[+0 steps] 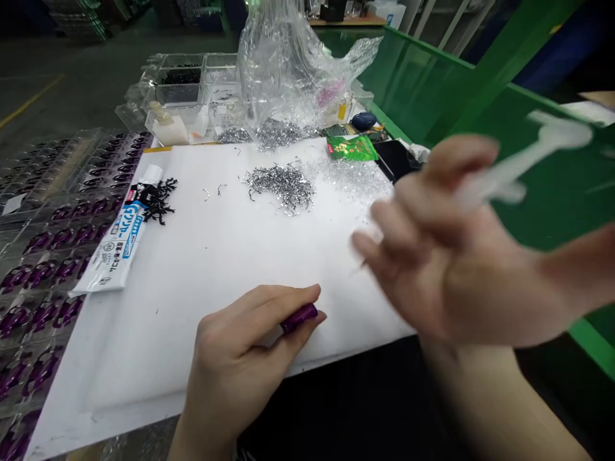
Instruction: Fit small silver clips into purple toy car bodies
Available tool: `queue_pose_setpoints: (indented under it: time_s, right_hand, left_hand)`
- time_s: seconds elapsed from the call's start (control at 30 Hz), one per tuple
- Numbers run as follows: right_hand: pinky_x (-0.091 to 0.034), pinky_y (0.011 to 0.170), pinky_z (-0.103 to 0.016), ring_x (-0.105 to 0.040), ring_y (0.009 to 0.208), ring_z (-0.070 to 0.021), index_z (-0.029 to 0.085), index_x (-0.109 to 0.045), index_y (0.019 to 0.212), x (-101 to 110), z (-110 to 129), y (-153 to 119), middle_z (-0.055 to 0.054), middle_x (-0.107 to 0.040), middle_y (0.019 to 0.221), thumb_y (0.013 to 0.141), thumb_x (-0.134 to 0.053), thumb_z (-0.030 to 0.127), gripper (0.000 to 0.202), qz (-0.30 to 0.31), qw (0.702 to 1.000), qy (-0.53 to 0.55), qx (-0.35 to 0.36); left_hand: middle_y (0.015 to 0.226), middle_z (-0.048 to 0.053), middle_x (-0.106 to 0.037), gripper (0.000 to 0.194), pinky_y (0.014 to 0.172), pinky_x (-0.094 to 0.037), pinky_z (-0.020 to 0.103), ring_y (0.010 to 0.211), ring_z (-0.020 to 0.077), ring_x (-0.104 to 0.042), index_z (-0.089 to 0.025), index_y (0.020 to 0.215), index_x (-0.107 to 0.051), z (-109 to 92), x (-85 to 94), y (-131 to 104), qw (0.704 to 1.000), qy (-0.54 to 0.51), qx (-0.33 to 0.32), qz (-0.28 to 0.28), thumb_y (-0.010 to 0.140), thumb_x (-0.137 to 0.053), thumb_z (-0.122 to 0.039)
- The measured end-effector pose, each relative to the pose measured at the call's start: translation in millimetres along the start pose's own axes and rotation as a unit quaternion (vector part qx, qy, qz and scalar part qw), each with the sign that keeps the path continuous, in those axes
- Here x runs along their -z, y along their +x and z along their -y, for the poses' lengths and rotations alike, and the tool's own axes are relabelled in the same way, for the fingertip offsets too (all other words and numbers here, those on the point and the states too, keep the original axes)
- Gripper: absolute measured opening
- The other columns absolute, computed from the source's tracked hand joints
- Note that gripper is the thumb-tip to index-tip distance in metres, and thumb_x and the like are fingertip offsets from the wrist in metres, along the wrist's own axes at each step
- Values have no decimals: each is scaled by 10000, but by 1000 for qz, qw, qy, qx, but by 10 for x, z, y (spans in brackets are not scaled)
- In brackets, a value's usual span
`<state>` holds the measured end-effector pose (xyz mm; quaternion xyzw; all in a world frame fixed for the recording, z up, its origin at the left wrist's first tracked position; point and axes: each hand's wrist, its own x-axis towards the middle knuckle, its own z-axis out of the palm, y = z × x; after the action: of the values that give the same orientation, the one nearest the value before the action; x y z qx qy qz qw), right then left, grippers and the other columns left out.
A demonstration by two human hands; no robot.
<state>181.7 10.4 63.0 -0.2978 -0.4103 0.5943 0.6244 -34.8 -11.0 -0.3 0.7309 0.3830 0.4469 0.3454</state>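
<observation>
Near the front of the white work surface (pixel 192 256), my left hand (pixel 250 346) pinches a small shiny purple part (pixel 299 317) between thumb and fingers. My right hand (pixel 442 250) is raised at the right, blurred by motion, its fingers curled round a whitish translucent tool (pixel 523 157) that points up to the right. Small silvery metal pieces (pixel 283 186) lie in a heap at the middle back of the surface, with clear pieces (pixel 353 179) to their right. A clump of black pieces (pixel 161 200) rests at the left, beside a white and blue tube (pixel 115 246).
Trays of purple parts (pixel 43 272) line the left side. Behind the surface stand clear plastic boxes (pixel 180 93) and a large crumpled clear bag (pixel 288 70). A green packet (pixel 353 148) lies at the back right, near a green wall (pixel 538 179).
</observation>
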Motion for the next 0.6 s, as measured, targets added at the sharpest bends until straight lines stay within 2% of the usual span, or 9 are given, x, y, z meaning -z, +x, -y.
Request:
queue_pose_setpoints:
  time_s: [0.07, 0.1, 0.13, 0.2, 0.3, 0.37, 0.43, 0.53, 0.6]
  right_hand:
    - [-548, 770, -314, -595, 735, -202, 338, -696, 1006, 102, 11, 94, 21, -548, 749, 955, -755, 382, 90, -107, 990, -33, 82]
    - [-568, 879, -339, -656, 872, -224, 331, -675, 1093, 146, -18, 140, 1, -619, 859, 970, -710, 335, 127, -122, 985, -73, 99]
    - [-575, 951, -372, -688, 966, -238, 319, -645, 1145, 179, -74, 182, -14, -671, 951, 975, -697, 301, 178, -102, 982, -127, 94]
    - [-574, 1051, -429, -727, 1132, -250, 307, -578, 1223, 196, -245, 239, -45, -746, 1131, 1025, -675, 301, 220, -4, 971, -234, 53]
    - [-556, 1137, -465, -736, 1281, -252, 282, -505, 1263, 147, -493, 263, -106, -778, 1287, 1086, -626, 353, 226, 115, 937, -330, 4]
    - [-573, 1114, -477, -748, 1279, -275, 256, -522, 1267, 135, -528, 275, -135, -784, 1308, 1078, -644, 377, 256, 131, 912, -388, -27]
    - [-593, 1059, -464, -738, 1284, -295, 236, -592, 1295, 177, -446, 339, -142, -772, 1352, 1046, -703, 408, 322, 127, 886, -444, -37]
    - [-591, 923, -392, -750, 1183, -272, 208, -705, 1268, 287, -272, 576, -125, -788, 1293, 1073, -643, 445, 313, 111, 850, -514, 26]
    - [-559, 865, -363, -756, 1048, -246, 189, -758, 1148, 323, -238, 782, -104, -815, 1152, 1060, -628, 363, 234, 125, 802, -580, 63]
  left_hand:
    - [1035, -33, -864, 309, 817, -662, 191, 857, 112, -799, -266, 1149, -851, 16, -8, 1, 1000, 19, -10, -8, 926, -850, -52]
    - [1025, -30, -864, 277, 819, -659, 189, 852, 111, -799, -255, 1130, -848, 21, -9, 5, 1000, 24, -17, -6, 933, -844, -59]
    - [1014, -28, -862, 258, 817, -657, 185, 847, 111, -799, -247, 1120, -844, 24, -8, 10, 999, 26, -23, -3, 938, -837, -64]
    - [1003, -27, -859, 241, 804, -647, 172, 831, 104, -795, -237, 1128, -833, 25, -1, 22, 999, 25, -34, 2, 952, -825, -73]
    - [998, -26, -852, 237, 808, -631, 154, 837, 96, -790, -228, 1148, -822, 28, 14, 35, 999, 18, -48, 8, 968, -810, -74]
    - [997, -19, -849, 240, 823, -626, 151, 856, 99, -792, -220, 1153, -823, 34, 22, 35, 998, 12, -57, 10, 968, -808, -68]
    - [997, -7, -849, 254, 828, -628, 157, 866, 108, -796, -209, 1157, -828, 40, 25, 29, 998, 7, -64, 13, 959, -806, -51]
    - [1003, 15, -855, 276, 829, -648, 187, 868, 132, -804, -200, 1159, -832, 44, 19, 15, 998, 3, -69, 13, 947, -800, -27]
    - [1010, 27, -859, 274, 827, -668, 223, 865, 155, -808, -209, 1160, -832, 46, 14, 9, 998, -1, -65, 11, 951, -795, -35]
